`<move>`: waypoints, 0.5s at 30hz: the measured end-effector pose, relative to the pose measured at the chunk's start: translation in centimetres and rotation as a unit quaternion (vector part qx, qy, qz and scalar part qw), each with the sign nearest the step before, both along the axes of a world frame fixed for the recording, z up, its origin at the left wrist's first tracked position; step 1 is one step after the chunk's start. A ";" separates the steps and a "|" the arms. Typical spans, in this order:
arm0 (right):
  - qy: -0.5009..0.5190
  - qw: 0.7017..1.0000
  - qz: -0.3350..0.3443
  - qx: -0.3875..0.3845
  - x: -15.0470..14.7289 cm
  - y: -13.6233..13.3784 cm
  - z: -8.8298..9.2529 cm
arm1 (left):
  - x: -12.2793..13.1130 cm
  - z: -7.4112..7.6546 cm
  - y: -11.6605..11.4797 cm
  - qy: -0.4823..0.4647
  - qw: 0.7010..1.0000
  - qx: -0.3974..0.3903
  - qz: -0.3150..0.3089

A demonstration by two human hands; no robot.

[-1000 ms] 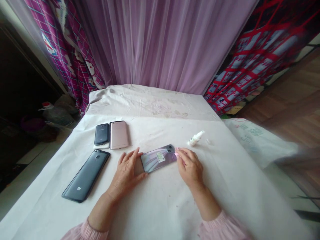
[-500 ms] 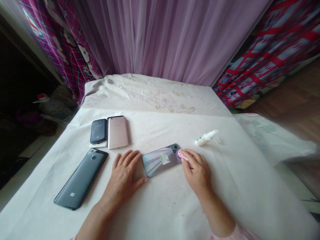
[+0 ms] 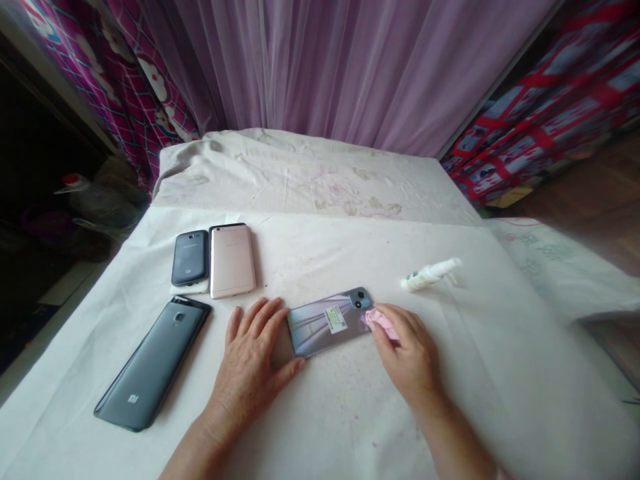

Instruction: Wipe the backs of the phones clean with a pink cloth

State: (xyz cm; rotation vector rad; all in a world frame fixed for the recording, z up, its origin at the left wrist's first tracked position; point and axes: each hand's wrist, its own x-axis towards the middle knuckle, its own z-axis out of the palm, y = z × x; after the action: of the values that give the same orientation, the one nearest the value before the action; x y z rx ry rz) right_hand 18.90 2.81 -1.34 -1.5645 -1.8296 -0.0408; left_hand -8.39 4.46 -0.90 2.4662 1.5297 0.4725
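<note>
A shiny silver-purple smartphone (image 3: 315, 327) lies back up on the white cloth, with a pale label on its back and its cameras at the upper right. My left hand (image 3: 253, 353) rests flat with fingers spread, thumb and forefinger against the phone's left end. At the opposite end, my right hand (image 3: 410, 347) pinches a crumpled pink cloth (image 3: 381, 325), which touches the phone's right edge just below the cameras. Beyond that hand a white spray bottle (image 3: 430, 275) lies on its side.
To the left lie a large dark phone (image 3: 153, 367), a rose-gold phone (image 3: 233, 261) on top of a darker one, and a small black phone (image 3: 191, 259) over a white one. A white tablecloth (image 3: 320, 420) covers the table; a purple curtain (image 3: 320, 73) hangs behind it.
The pink cloth in my right hand has slid a little down along the phone's right end. My left hand keeps its place at the phone. The whole view has shifted slightly.
</note>
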 end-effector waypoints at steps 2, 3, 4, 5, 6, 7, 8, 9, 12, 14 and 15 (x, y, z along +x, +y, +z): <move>-0.004 1.000 0.000 -0.005 0.1 0.0 0.0 | 0.0 0.0 0.0 0.002 1.000 0.000 0.000; -0.003 1.000 0.000 -0.009 0.1 0.0 0.0 | 0.0 0.1 0.0 0.003 1.000 0.000 -0.001; -0.001 1.000 -0.002 -0.013 0.2 0.0 0.0 | 0.0 0.1 0.0 0.004 1.000 -0.001 -0.002; 0.002 1.000 -0.006 -0.015 0.3 0.0 0.0 | 0.0 0.2 0.0 0.007 1.000 -0.001 -0.004; 0.003 1.000 -0.011 -0.014 0.4 0.0 0.0 | 0.0 0.2 0.0 0.010 1.000 -0.001 -0.005; 0.004 1.000 -0.017 -0.010 0.4 0.0 0.0 | 0.0 0.2 0.0 0.013 1.000 0.002 -0.006; 0.005 1.000 -0.023 -0.006 0.5 0.1 0.1 | 0.0 0.2 0.1 0.016 1.000 0.006 -0.008; 0.004 1.000 -0.028 -0.002 0.6 0.1 0.1 | 0.0 0.2 0.1 0.019 1.000 0.011 -0.009; -0.003 0.999 -0.036 -0.001 0.5 0.0 0.3 | 0.0 -0.1 0.3 0.020 1.000 0.021 -0.010; -0.012 0.999 -0.035 -0.001 0.4 -0.1 0.4 | 0.0 -0.3 0.4 0.018 1.000 0.023 -0.008; -0.015 0.999 -0.033 -0.001 0.2 -0.1 0.5 | 0.0 -0.4 0.4 0.016 1.000 0.025 -0.007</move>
State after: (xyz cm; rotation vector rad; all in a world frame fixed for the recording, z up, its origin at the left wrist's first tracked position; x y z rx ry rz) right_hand 19.11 2.67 -0.89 -1.6334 -1.8016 -0.0940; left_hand -8.42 4.87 -1.26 2.5331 1.5292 0.4755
